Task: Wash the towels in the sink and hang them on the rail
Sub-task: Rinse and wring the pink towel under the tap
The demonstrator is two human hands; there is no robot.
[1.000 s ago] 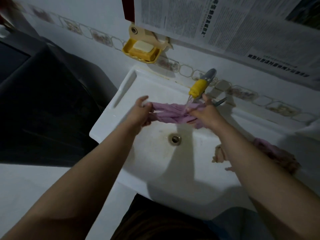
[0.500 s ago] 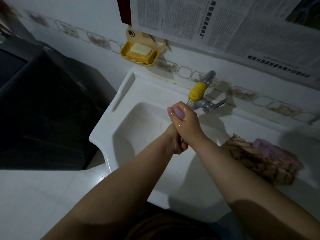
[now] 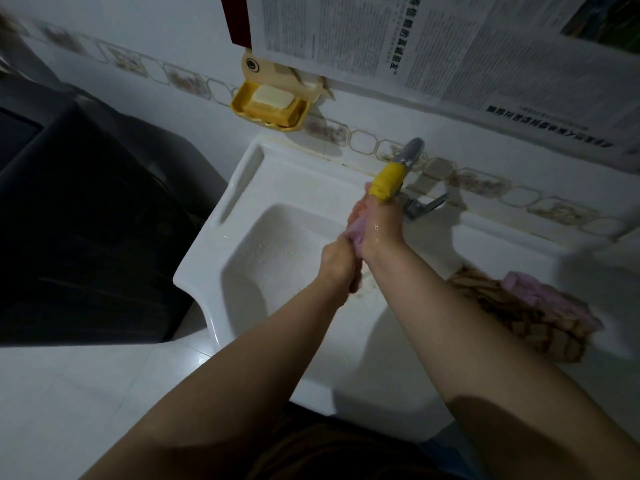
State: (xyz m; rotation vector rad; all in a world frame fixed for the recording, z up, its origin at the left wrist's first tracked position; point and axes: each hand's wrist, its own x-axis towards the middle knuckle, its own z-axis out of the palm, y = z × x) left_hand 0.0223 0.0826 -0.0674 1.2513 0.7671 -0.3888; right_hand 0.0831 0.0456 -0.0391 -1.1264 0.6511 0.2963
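Head view: both hands grip one pink towel (image 3: 358, 227) over the sink (image 3: 277, 258), right hand (image 3: 379, 225) high under the tap (image 3: 388, 180), left hand (image 3: 337, 259) lower; fingers curled tight, likely wringing so water drains into the basin. More towels (image 3: 519, 306) wait on the counter (image 3: 485, 244). Newspaper (image 3: 433, 46) print too small to read.

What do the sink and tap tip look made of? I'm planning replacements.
The white rectangular sink looks like glazed ceramic, glossy with soft reflections, though moulded plastic is possible. The yellow sleeve on the grey metal tap looks like matte rubber or soft plastic.
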